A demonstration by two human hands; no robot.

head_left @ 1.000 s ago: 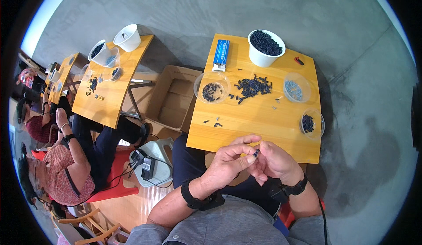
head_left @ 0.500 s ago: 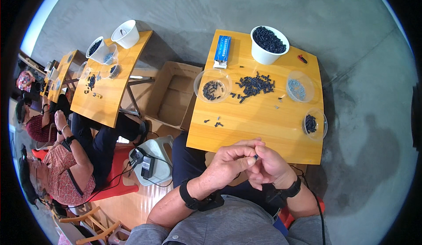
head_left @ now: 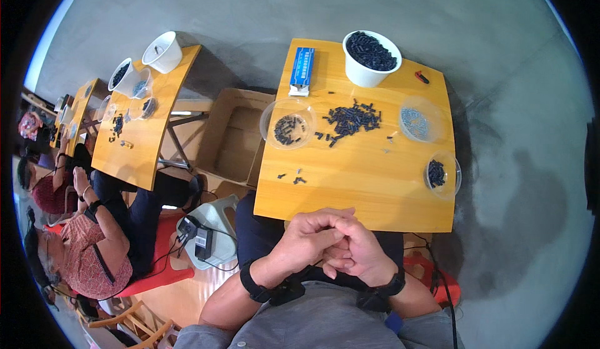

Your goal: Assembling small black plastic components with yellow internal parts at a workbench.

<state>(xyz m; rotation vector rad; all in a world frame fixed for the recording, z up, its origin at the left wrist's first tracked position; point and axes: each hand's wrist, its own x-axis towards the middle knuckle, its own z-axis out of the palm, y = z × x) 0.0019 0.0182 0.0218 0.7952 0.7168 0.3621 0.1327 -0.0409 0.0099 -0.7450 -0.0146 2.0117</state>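
My left hand (head_left: pixel 306 241) and my right hand (head_left: pixel 364 249) meet in front of the table's near edge. The fingers of both are curled and pressed together, and whatever lies between them is hidden. Beyond them on the wooden table (head_left: pixel 356 189) lies a loose pile of small black tubular parts (head_left: pixel 352 119). Similar black parts lie in a clear tub (head_left: pixel 265 127) on the left. A clear tub of small light-blue pieces (head_left: pixel 415 124) stands on the right. Nearer is a small clear cup (head_left: pixel 457 177) with black parts. A few tiny pieces (head_left: pixel 299 180) are scattered at the near left.
A white bucket (head_left: pixel 365 75) heaped with black parts stands at the back, beside a blue box (head_left: pixel 302 67) and a red-and-black tool (head_left: pixel 422 77). Left of the table are a cardboard box (head_left: pixel 232 133) and a stool (head_left: pixel 219 224) with cables. Co-workers (head_left: pixel 87 242) sit farther left.
My hands have closed further together, covering the small dark piece that showed between the fingertips. The table has shifted slightly left in view.
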